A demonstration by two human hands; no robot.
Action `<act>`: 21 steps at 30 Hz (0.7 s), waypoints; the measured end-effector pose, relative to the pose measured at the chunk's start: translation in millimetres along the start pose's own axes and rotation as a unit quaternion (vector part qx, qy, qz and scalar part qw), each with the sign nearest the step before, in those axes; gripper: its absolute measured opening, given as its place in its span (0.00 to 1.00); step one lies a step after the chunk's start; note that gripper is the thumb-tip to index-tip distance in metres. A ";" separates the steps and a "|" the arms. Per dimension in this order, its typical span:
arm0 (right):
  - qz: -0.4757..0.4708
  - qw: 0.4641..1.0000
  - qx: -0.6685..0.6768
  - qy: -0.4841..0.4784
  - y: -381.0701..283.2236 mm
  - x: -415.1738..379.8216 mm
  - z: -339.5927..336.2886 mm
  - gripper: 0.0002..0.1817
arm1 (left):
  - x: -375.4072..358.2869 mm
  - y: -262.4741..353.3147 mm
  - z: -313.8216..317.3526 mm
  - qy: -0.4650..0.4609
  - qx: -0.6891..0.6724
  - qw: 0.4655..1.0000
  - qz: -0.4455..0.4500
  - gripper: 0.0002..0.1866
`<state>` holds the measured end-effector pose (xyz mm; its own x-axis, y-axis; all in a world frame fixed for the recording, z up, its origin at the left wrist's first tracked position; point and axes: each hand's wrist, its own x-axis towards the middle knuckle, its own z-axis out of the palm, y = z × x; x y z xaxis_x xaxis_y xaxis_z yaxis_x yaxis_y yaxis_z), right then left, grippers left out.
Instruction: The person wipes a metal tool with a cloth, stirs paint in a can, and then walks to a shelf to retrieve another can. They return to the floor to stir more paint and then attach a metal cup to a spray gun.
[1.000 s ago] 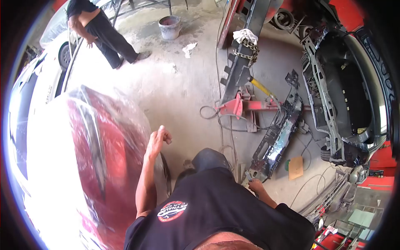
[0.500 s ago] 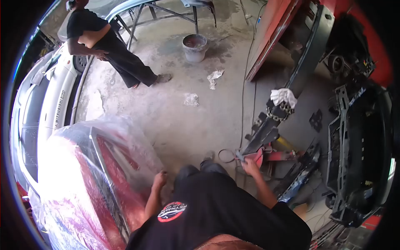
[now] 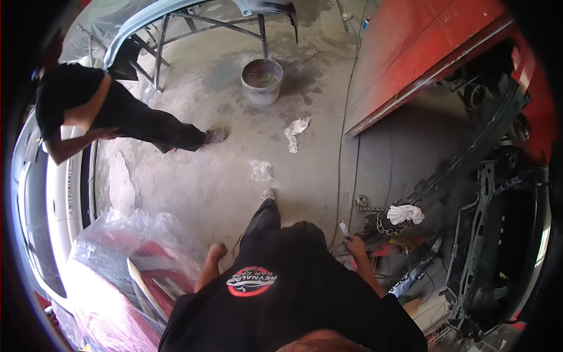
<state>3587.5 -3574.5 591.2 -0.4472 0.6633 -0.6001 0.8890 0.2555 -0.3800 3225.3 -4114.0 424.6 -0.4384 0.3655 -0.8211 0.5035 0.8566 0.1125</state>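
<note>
My left hand (image 3: 217,252) hangs low with its fingers curled and nothing visible in them. Beside it is a red car part (image 3: 167,276) under clear plastic sheeting (image 3: 141,226). My right hand (image 3: 354,246) is closed around a short, pale grey object (image 3: 343,227) that sticks up past the fingers; its kind is too small to make out. To the right of that hand, a white cloth (image 3: 405,215) lies at a metal chain (image 3: 382,223) by a dark metal beam.
A bucket (image 3: 262,82) and two crumpled white scraps (image 3: 297,129) are on the concrete floor ahead. A co-worker (image 3: 117,111) stands at left near a white car. A red vehicle panel (image 3: 422,64) and a stripped black car front (image 3: 498,234) line the right. A bumper rests on a stand (image 3: 214,26).
I have stepped forward; the bucket and floor scraps sit lower in view. The cloth and chain have come nearer my right hand. The pale object stays in that hand.
</note>
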 end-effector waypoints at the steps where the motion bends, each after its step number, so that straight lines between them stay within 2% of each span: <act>1: 0.066 0.996 0.000 -0.060 -1.6 -11.2 2.6 0.18 | 20.1 20.0 -67.8 0.011 -0.077 0.995 -0.061 0.18; 2: 0.070 0.994 -0.017 -0.079 6.9 -22.7 10.2 0.18 | 70.0 14.0 -115.4 0.047 -0.046 0.998 0.006 0.18; 3: 0.070 0.993 -0.033 -0.094 26.6 -26.8 28.0 0.19 | 81.7 42.3 -181.7 0.177 -0.063 0.982 0.004 0.17; 5: 0.064 0.988 -0.063 -0.125 38.7 -12.0 44.2 0.20 | 127.9 93.8 -318.8 0.293 -0.124 0.944 0.092 0.15; 8: 0.090 0.987 -0.055 -0.123 9.6 36.1 20.4 0.20 | 173.9 188.9 -492.6 0.349 -0.171 0.906 0.165 0.14; 10: 0.126 0.989 -0.033 -0.075 -23.8 81.2 -13.3 0.20 | 205.7 245.7 -567.6 0.371 -0.157 0.893 0.200 0.12; 13: 0.136 0.991 0.007 -0.014 -67.1 179.5 -65.4 0.21 | 251.4 308.3 -627.6 0.334 -0.148 0.909 0.201 0.14; 16: 0.112 0.989 0.095 -0.009 -97.4 313.9 -131.2 0.20 | 290.7 341.4 -632.2 0.296 -0.130 0.929 0.183 0.16; 17: 0.119 0.984 0.129 0.036 -119.5 360.2 -158.2 0.19 | 303.7 346.5 -628.6 0.254 -0.110 0.945 0.175 0.18; 18: 0.031 0.988 0.128 0.075 -161.3 392.6 -208.4 0.16 | 311.6 350.1 -622.9 0.213 -0.097 0.958 0.164 0.19; 20: -0.042 0.980 0.170 0.093 -212.5 467.8 -275.9 0.13 | 312.7 361.5 -628.0 0.143 -0.111 0.972 0.151 0.20; 21: -0.075 0.974 0.186 0.105 -251.0 492.2 -318.8 0.12 | 313.7 367.3 -632.0 0.130 -0.196 0.964 0.128 0.20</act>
<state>3175.7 -3087.9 615.7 -0.5043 0.7775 -0.3757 0.7006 0.1141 -0.7043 2802.2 -3454.6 561.9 -0.5346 0.6176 -0.5769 0.3222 0.7800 0.5365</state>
